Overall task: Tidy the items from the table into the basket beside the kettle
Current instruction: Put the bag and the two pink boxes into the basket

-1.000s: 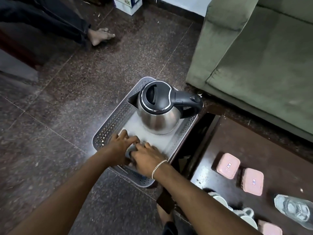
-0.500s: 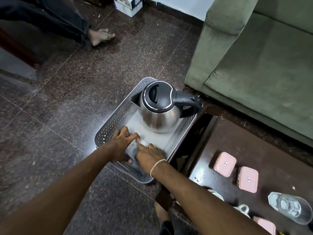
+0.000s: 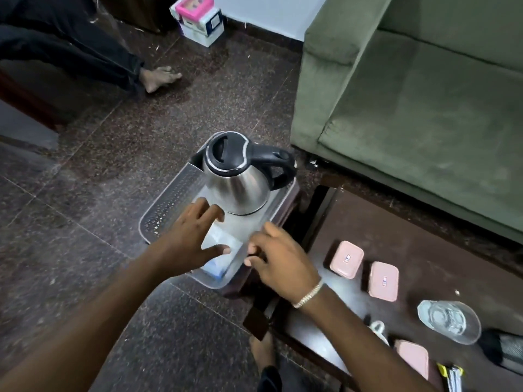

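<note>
A grey perforated basket (image 3: pixel 167 202) sits on a low stand with a steel kettle (image 3: pixel 237 188) in its far half. A pale flat box with blue print (image 3: pixel 223 241) lies in the near half of the basket. My left hand (image 3: pixel 186 241) hovers just above that box with fingers spread and holds nothing. Over the basket's right rim, my right hand (image 3: pixel 283 261) has loosely curled fingers and is empty. On the dark table (image 3: pixel 410 244) lie pink lidded containers (image 3: pixel 346 258) (image 3: pixel 383 281) (image 3: pixel 411 357), a glass bowl (image 3: pixel 448 321) and a white cup (image 3: pixel 377 331).
A green sofa (image 3: pixel 424 108) stands right behind the table and basket. Another person's bare foot (image 3: pixel 158 77) rests on the dark stone floor at the upper left. A pink and white box (image 3: pixel 198 18) sits by the wall. My own foot (image 3: pixel 261 349) is beside the table leg.
Both hands were pressed together on the box in the basket. They have let go and lifted apart, the right hand drawing back toward the table.
</note>
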`<state>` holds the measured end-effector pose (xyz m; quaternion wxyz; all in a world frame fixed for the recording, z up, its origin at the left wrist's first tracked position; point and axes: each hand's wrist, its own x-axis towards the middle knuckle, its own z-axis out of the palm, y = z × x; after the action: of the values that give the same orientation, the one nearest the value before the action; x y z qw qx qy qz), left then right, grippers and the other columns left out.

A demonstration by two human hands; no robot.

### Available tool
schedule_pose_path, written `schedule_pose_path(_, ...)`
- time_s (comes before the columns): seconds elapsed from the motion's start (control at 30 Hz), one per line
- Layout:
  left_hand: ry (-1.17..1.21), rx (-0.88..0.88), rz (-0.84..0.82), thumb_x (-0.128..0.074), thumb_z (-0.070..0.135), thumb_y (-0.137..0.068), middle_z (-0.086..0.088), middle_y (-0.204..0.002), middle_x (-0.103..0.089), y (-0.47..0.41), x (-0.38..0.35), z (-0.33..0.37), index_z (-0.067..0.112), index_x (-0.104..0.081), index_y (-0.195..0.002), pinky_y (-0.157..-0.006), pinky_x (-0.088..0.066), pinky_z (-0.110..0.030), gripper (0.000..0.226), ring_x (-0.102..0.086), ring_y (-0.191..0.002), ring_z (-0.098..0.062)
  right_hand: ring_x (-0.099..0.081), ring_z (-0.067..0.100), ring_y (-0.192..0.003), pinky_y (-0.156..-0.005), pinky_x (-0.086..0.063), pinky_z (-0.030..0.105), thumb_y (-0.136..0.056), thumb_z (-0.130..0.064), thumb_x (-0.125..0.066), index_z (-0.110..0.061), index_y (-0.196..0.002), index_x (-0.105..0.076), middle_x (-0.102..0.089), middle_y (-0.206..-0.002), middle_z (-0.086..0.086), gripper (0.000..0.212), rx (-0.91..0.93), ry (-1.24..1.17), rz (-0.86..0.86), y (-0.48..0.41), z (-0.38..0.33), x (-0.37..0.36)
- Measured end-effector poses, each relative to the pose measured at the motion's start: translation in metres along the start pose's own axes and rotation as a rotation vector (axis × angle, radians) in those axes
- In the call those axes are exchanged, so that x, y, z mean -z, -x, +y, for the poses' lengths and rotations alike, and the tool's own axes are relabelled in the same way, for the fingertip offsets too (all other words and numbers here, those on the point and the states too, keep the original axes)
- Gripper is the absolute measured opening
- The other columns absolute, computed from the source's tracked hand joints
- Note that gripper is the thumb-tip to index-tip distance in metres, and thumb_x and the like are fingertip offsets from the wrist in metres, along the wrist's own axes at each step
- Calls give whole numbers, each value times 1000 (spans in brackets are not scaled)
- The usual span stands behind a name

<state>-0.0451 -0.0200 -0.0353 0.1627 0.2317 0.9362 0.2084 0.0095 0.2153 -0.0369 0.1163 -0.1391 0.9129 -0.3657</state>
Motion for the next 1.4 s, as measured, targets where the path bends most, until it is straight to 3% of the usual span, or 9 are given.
schedule_pose_path(0.2, 155, -181, -49, -76, 46, -87, 4, -123, -47, -41, -58, 124, 22, -53, -128, -95, -48, -34, 53, -56, -109, -17, -56, 17, -82, -73, -43, 28, -82, -26, -80, -18, -95, -64, -47, -93, -8, 22, -297, 73, 216, 110, 110, 63)
schedule_pose_path(0.3, 53, -169, -169, -80, 36, -86, -2, -134, -44, -74, -116, 169, 16, -48, -142, -104, -47, -43, 68, -53, -122, -25, -58, 28, -103, -87, -48, 37, -80, -28, -81, -18, -116, -67, -53, -110, 0, 40, -517, 252, 87, 149, 167, 74)
schedule_pose_path(0.37, -92, -168, -247, -81, 32, -84, -4, -139, -42, -95, -153, 189, 15, -42, -146, -100, -50, -49, 76, -51, -122, -29, -52, 32, -117, -96, -46, 43, -78, -34, -80, -21, -135, -58, -49, -134, 5, 62, -588, 402, -40, 164, 195, 74)
schedule_pose_path(0.47, -279, -151, -334, -83, 34, -80, -5, -149, -35, -123, -195, 204, 16, -29, -156, -95, -55, -53, 95, -49, -126, -33, -44, 31, -125, -97, -44, 47, -71, -40, -82, -24, -146, -44, -39, -149, 4, 85, -596, 524, -104, 169, 224, 68)
schedule_pose_path(0.6, -303, -123, -440, -90, 31, -74, -3, -168, -17, -150, -232, 204, 16, -12, -164, -109, -47, -53, 120, -38, -145, -34, -40, 30, -131, -95, -42, 46, -65, -43, -83, -19, -155, -30, -34, -154, 4, 107, -566, 592, -208, 166, 251, 56)
schedule_pose_path(0.8, -283, -226, -406, -87, 24, -74, -7, -159, -31, -158, -250, 199, 9, -20, -161, -110, -44, -47, 110, -50, -132, -35, -43, 27, -128, -94, -40, 45, -75, -46, -76, -16, -158, -23, -39, -149, 0, 103, -552, 515, -142, 171, 270, 42)
schedule_pose_path(0.97, -189, -240, -365, -88, 17, -73, -7, -159, -29, -141, -222, 196, 10, -22, -161, -107, -46, -44, 110, -57, -123, -38, -43, 26, -128, -99, -39, 44, -69, -49, -78, -18, -157, -25, -40, -146, -1, 108, -610, 381, -74, 177, 251, 43)
schedule_pose_path(1.27, -91, -251, -248, -91, 18, -66, -5, -160, -36, -85, -84, 160, 13, -30, -159, -117, -40, -38, 111, -47, -142, -27, -43, 26, -127, -100, -38, 45, -63, -60, -75, -23, -157, -26, -40, -145, -4, 112, -491, 289, 82, 123, 130, 78)
schedule_pose_path(1.4, -114, -181, -191, -96, 24, -63, 2, -155, -41, -55, -28, 106, 20, -36, -154, -97, -39, -19, 109, -56, -131, -24, -41, 23, -129, -100, -36, 42, -64, -63, -76, -23, -157, -28, -40, -148, -6, 112, -385, 247, 124, 81, 69, 73)
